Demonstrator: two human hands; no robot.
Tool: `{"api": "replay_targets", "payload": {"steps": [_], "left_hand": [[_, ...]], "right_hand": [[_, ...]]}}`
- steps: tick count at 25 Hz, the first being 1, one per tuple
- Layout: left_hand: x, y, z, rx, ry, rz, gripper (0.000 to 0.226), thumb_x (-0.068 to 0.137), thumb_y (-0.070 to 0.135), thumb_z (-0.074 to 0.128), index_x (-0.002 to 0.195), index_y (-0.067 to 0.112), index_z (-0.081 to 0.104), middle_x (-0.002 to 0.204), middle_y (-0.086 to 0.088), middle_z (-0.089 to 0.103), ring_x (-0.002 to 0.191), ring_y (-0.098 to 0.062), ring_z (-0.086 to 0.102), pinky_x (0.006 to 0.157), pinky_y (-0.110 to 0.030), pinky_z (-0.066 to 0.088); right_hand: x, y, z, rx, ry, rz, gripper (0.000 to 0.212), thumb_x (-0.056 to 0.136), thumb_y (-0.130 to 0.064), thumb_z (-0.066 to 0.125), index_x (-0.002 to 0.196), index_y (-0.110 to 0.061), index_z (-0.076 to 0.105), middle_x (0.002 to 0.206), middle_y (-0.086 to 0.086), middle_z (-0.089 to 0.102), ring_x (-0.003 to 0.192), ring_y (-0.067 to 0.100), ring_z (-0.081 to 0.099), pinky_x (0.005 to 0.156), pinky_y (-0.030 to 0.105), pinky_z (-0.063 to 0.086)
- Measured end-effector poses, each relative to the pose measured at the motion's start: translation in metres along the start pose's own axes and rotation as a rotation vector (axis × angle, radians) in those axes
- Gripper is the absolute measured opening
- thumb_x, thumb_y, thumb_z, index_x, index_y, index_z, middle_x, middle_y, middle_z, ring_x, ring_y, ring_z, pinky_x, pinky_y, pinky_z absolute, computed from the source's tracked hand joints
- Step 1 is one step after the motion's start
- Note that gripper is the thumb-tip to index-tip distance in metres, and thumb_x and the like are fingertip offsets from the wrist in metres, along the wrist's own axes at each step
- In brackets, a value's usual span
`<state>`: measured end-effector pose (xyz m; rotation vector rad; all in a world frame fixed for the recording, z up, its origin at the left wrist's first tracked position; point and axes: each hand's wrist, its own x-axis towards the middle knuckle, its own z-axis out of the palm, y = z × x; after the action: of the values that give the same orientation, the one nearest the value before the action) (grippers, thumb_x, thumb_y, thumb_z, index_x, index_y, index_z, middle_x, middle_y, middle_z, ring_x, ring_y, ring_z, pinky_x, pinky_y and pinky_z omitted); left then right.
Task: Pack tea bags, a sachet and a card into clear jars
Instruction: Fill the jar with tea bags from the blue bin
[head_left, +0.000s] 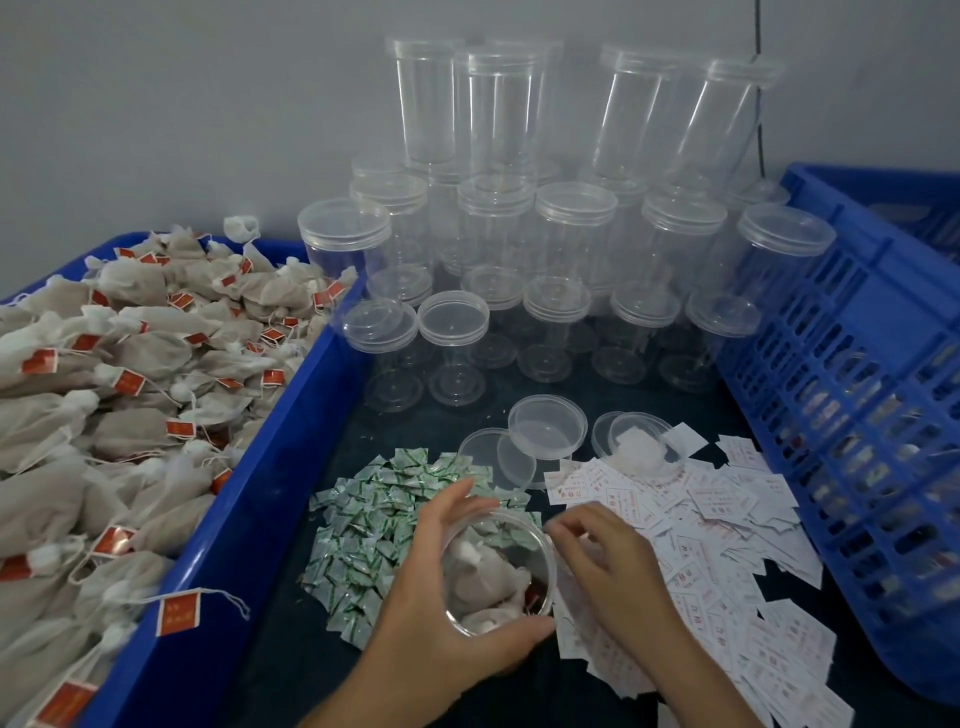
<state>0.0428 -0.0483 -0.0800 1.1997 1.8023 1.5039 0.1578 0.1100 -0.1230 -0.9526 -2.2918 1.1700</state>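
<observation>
- The bench (270, 649) had a dark surface and stood against a plain grey wall (156, 104).
- A blue tray (270, 467), heaped with tea bags (104, 364) bearing red tags, took up the left side; its right rim ran diagonally from far to near.
- A blue crate (857, 338) with slotted walls closed off the right side.
- Closed jars (571, 234) stood stacked in tiers along the far wall, between tray and crate.
- Loose lids (545, 431) lay just near of the stack.
- Green-and-white sachets (374, 519) formed a pile at centre; white cards (727, 519) spread to the right of it, reaching the crate's base.
- Bare bench showed in a strip beside the tray rim and in a patch between the stack and the sachets.
- The left hand (441, 597) had its grip clamped round the open jar (498, 566), which held several tea bags, at near centre between the two piles.
- The right hand (608, 561) hovered at the jar's right rim above the cards, fingers curled; whether its grip held anything could not be told.
</observation>
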Motion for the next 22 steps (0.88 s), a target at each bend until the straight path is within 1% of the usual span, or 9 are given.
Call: {"api": "replay_targets", "payload": {"steps": [1, 3, 5, 7, 11, 14, 16, 19, 22], "left_hand": [[0.001, 0.000, 0.002, 0.001, 0.023, 0.012, 0.098, 0.061, 0.020, 0.091, 0.138, 0.033, 0.031, 0.129, 0.026, 0.050, 0.126, 0.003, 0.046, 0.096, -0.003, 0.033], [0.006, -0.001, 0.004, 0.002, 0.038, 0.021, 0.095, 0.062, 0.017, 0.090, 0.138, 0.029, 0.033, 0.127, 0.025, 0.052, 0.124, 0.003, 0.048, 0.095, -0.004, 0.035], [0.010, -0.004, 0.004, -0.018, 0.044, 0.026, 0.094, 0.062, 0.019, 0.090, 0.137, 0.029, 0.035, 0.126, 0.025, 0.052, 0.124, 0.001, 0.049, 0.095, -0.006, 0.037], [0.013, -0.005, 0.006, -0.032, 0.057, 0.028, 0.092, 0.062, 0.026, 0.089, 0.137, 0.030, 0.036, 0.127, 0.025, 0.052, 0.125, 0.000, 0.048, 0.096, -0.007, 0.037], [0.012, -0.009, 0.010, -0.040, 0.086, 0.036, 0.087, 0.063, 0.029, 0.087, 0.136, 0.031, 0.040, 0.129, 0.022, 0.052, 0.123, 0.001, 0.049, 0.092, -0.005, 0.039], [0.012, -0.011, 0.011, -0.043, 0.099, 0.046, 0.084, 0.063, 0.031, 0.087, 0.134, 0.032, 0.042, 0.130, 0.020, 0.051, 0.123, 0.000, 0.049, 0.090, -0.004, 0.040], [0.012, -0.011, 0.011, -0.046, 0.107, 0.049, 0.084, 0.062, 0.033, 0.087, 0.134, 0.031, 0.043, 0.131, 0.020, 0.051, 0.125, 0.000, 0.048, 0.091, -0.005, 0.040], [0.011, -0.010, 0.012, -0.047, 0.115, 0.058, 0.084, 0.062, 0.032, 0.086, 0.135, 0.029, 0.043, 0.132, 0.020, 0.051, 0.126, -0.001, 0.048, 0.091, -0.009, 0.043], [0.009, -0.010, 0.013, -0.057, 0.131, 0.059, 0.084, 0.062, 0.029, 0.086, 0.134, 0.027, 0.043, 0.131, 0.022, 0.051, 0.125, 0.000, 0.047, 0.091, -0.009, 0.043]], "right_hand": [[0.009, 0.000, 0.000, -0.069, -0.021, -0.006, 0.005, 0.095, -0.023, 0.066, 0.095, -0.024, 0.071, 0.095, -0.013, 0.065, 0.093, 0.007, 0.060, 0.092, 0.037, 0.049], [0.027, 0.000, 0.010, -0.273, -0.128, 0.001, 0.021, 0.091, -0.036, 0.069, 0.108, -0.024, 0.066, 0.105, -0.012, 0.056, 0.101, 0.013, 0.054, 0.095, 0.034, 0.043], [0.036, 0.000, 0.022, -0.389, -0.161, -0.002, 0.025, 0.090, -0.042, 0.067, 0.110, -0.029, 0.060, 0.104, -0.013, 0.047, 0.103, 0.016, 0.050, 0.088, 0.029, 0.037], [0.039, -0.002, 0.025, -0.330, -0.112, -0.031, 0.015, 0.089, -0.036, 0.067, 0.096, -0.029, 0.057, 0.094, -0.015, 0.046, 0.096, 0.016, 0.051, 0.082, 0.029, 0.036], [0.041, 0.003, 0.015, -0.235, -0.029, -0.024, 0.013, 0.091, -0.021, 0.069, 0.082, -0.023, 0.059, 0.088, -0.011, 0.055, 0.084, 0.013, 0.054, 0.081, 0.032, 0.046], [0.042, 0.007, 0.003, -0.144, -0.009, -0.050, 0.004, 0.090, -0.020, 0.072, 0.091, -0.020, 0.067, 0.092, -0.010, 0.061, 0.084, 0.004, 0.056, 0.075, 0.019, 0.045], [0.042, 0.009, 0.005, -0.188, -0.100, -0.077, 0.016, 0.088, -0.027, 0.075, 0.103, -0.024, 0.070, 0.099, -0.014, 0.058, 0.088, 0.002, 0.054, 0.075, 0.013, 0.042], [0.040, 0.010, 0.016, -0.242, -0.149, -0.081, 0.014, 0.089, -0.027, 0.074, 0.102, -0.020, 0.072, 0.095, -0.017, 0.050, 0.094, 0.013, 0.055, 0.082, 0.023, 0.045], [0.039, 0.006, 0.014, -0.254, -0.139, -0.075, 0.012, 0.092, -0.024, 0.071, 0.101, -0.016, 0.074, 0.095, -0.013, 0.056, 0.094, 0.015, 0.057, 0.089, 0.033, 0.047]]}}
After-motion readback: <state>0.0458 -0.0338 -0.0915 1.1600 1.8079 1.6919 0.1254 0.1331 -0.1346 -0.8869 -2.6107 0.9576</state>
